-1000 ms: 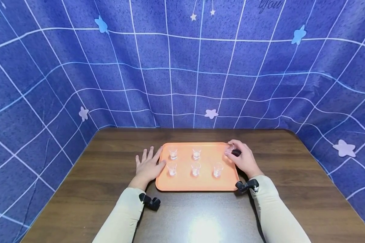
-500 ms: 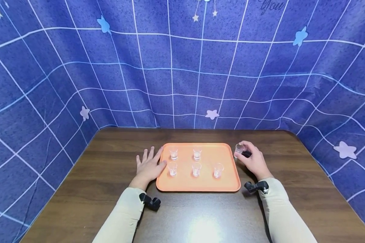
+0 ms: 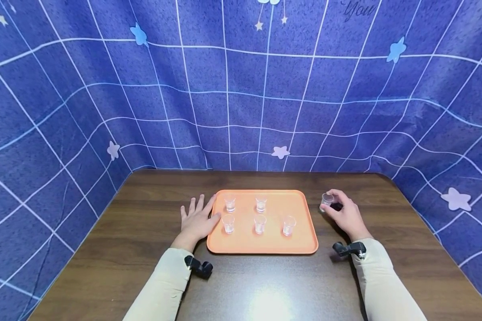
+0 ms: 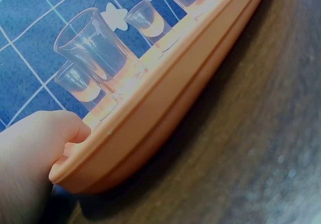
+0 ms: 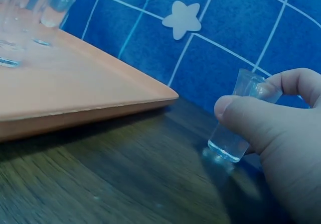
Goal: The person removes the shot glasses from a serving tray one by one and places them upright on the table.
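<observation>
An orange tray (image 3: 273, 243) lies on the wooden table and carries several small clear glasses (image 3: 259, 224). My right hand (image 3: 345, 214) pinches one more small glass (image 3: 326, 200) just right of the tray, at or just above the table. In the right wrist view thumb and fingers hold that glass (image 5: 235, 128) beside the tray's corner (image 5: 165, 96). My left hand (image 3: 197, 218) lies flat on the table with straight fingers, its thumb against the tray's left rim. The left wrist view shows the thumb (image 4: 45, 133) touching the tray rim (image 4: 150, 133), glasses (image 4: 95, 53) behind it.
A dark wooden table (image 3: 144, 249) spreads around the tray. Blue cloth with white grid lines and stars (image 3: 241, 89) hangs close behind and on both sides. Small black cameras sit at both wrists (image 3: 198, 266).
My right hand has carried one glass off the tray's far right corner and rightward, now beside the tray. The left hand has stayed put.
</observation>
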Tool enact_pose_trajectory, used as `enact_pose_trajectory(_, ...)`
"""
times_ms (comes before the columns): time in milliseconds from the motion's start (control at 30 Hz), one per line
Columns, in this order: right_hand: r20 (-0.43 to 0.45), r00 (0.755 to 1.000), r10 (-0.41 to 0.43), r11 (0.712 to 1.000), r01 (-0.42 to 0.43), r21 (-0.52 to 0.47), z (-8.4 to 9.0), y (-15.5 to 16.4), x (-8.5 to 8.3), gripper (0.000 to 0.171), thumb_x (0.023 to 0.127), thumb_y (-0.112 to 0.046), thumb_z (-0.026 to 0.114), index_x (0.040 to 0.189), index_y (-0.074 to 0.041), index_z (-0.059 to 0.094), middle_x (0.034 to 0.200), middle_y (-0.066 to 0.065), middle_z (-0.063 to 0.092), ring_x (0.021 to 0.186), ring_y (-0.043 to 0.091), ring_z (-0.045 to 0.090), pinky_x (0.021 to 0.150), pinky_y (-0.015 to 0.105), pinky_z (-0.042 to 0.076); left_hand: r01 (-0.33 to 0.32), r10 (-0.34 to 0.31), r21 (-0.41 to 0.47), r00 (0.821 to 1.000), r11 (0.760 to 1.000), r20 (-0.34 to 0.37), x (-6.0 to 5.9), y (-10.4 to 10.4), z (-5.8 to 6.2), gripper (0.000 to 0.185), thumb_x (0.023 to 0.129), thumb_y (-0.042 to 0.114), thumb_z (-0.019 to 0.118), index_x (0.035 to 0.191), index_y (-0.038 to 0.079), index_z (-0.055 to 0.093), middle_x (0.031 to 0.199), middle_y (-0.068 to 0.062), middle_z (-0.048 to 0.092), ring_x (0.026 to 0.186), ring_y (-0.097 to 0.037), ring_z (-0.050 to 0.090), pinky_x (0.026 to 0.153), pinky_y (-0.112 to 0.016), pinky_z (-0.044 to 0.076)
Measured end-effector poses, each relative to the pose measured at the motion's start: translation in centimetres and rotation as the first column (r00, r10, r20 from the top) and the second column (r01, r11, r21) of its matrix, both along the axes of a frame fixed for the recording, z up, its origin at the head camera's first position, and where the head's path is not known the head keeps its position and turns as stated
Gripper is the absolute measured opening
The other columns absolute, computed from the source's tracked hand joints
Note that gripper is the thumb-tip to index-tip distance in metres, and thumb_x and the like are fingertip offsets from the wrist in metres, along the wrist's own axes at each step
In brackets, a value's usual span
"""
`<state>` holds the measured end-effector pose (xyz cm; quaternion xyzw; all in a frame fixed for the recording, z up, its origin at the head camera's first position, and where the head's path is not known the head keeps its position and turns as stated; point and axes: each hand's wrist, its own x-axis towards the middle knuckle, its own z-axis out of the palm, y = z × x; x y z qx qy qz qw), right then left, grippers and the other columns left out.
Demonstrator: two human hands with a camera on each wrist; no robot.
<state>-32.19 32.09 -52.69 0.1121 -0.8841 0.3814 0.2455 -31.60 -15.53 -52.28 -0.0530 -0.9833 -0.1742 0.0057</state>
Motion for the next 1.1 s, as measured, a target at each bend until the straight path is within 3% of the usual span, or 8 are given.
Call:
enact_pose_trajectory(400,0.016,0.997,-0.081,0.995,0.08,0.054,0.1,1.9,0.4,0.044,0.086,-0.016,0.081,0.122,-0.006,0.058,0.09,0.017,0.069,0.084,0.036,0.063,0.075,0.048,0.043,-0.005,0.005,0.003,1.0,1.0,0.024,0.3,0.0,0.2,0.07,0.1,0.058,0.041,0.162,0.033,0.021,0.169,-0.015,0.012,0.154,-0.044,-0.001,0.114,-0.07,-0.009)
enact_pose_trajectory(700,-0.004,0.993,-0.12,0.99,0.12,0.068,0.2,3.6,0.8,0.046,0.086,-0.015,0.08,0.124,-0.004,0.057,0.091,0.019,0.071,0.087,0.039,0.064,0.076,0.05,0.043,-0.002,0.002,0.002,1.0,1.0,0.007,0.1,0.0,0.2,0.07,0.099,0.058,0.041,0.162,0.033,0.023,0.169,-0.015,0.014,0.154,-0.043,0.001,0.114,-0.07,-0.007)
enact_pose_trajectory(1100,0.035,0.985,-0.171,0.982,0.168,0.084,0.8,5.4,1.9,0.048,0.088,-0.019,0.078,0.128,-0.003,0.055,0.098,0.024,0.07,0.093,0.042,0.064,0.08,0.055,0.043,-0.005,0.005,0.0,1.0,1.0,0.018,0.1,0.1,0.3,0.07,0.099,0.059,0.041,0.162,0.034,0.022,0.169,-0.014,0.013,0.154,-0.043,0.0,0.115,-0.07,-0.008)
